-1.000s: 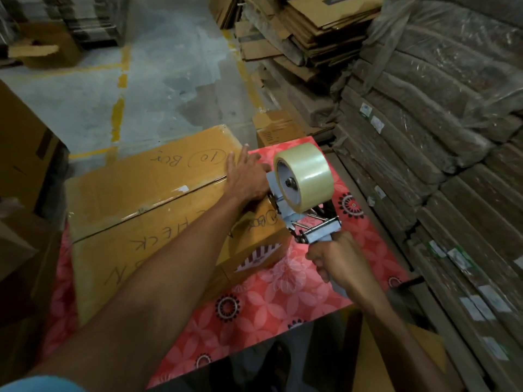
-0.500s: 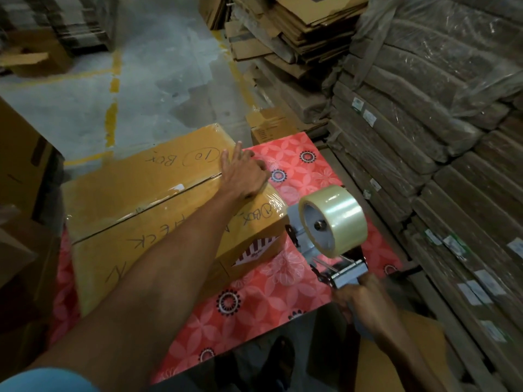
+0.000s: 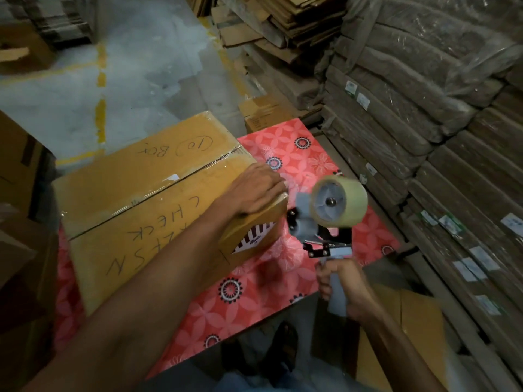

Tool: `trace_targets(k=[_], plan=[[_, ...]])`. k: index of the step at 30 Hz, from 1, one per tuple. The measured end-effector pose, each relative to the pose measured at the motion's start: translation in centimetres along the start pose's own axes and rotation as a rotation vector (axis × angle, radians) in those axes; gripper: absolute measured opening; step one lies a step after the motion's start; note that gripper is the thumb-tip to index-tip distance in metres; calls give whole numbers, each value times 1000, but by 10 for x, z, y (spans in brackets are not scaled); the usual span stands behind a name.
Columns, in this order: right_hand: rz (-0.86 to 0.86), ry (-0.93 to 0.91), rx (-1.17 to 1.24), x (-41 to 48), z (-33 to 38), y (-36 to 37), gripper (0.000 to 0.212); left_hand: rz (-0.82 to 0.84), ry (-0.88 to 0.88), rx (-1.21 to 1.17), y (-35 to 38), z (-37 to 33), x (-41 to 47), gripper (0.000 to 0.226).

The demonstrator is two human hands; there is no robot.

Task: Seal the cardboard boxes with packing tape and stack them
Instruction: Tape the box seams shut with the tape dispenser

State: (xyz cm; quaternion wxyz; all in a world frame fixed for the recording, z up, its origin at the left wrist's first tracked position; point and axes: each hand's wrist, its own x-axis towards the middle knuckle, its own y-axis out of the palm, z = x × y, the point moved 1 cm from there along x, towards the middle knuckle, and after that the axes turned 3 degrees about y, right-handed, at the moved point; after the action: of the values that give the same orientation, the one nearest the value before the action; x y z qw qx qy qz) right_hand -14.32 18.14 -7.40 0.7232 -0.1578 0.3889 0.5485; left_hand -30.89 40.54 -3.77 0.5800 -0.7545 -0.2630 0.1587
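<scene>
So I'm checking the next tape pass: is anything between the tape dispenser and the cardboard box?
Nothing visible. Only a bare gap above the red floral cloth separates the tape dispenser, held by the right hand, from the cardboard box end. The left hand lies on that corner's top.

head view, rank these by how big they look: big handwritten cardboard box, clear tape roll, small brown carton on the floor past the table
1. Large tan handwritten cardboard box, clearly largest.
2-3. Clear tape roll and small brown carton on the floor look about alike; the roll is nearer the camera, so unranked.
</scene>
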Motion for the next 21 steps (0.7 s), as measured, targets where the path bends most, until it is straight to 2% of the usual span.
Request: trace_targets(k=[3, 5, 6, 8, 10, 13, 17, 19, 21], plan=[[-196, 103, 54, 16, -32, -30, 19, 24, 8, 73, -1, -3, 2, 49], [-316, 76, 56, 33, -41, -43, 20, 26, -14, 102, -1, -8, 5, 51], [-390, -13, -46, 41, -39, -45, 17, 23, -29, 110, 2, -10, 6, 50], [-542, -145, -432, 58, -28, -48, 24, 25, -66, 125, 6, -17, 8, 48], [-579, -180, -700, 73, -14, -44, 27, 35, -106, 134, 9, -21, 10, 45], [-557, -223, -964, 100, -3, -45, 29, 43, -127, 170, 10, -29, 6, 43], [-457, -185, -1330, 138, -8, -56, 37, 51, -113, 165, 13, -46, -15, 47], [-456, -236, -1462, 141, 2, -57, 21, 68, -91, 72, 12, -52, -26, 60], [-590, -305, -1483, 113, 39, -31, 15, 12, -110, -123, 1, -47, -27, 64]])
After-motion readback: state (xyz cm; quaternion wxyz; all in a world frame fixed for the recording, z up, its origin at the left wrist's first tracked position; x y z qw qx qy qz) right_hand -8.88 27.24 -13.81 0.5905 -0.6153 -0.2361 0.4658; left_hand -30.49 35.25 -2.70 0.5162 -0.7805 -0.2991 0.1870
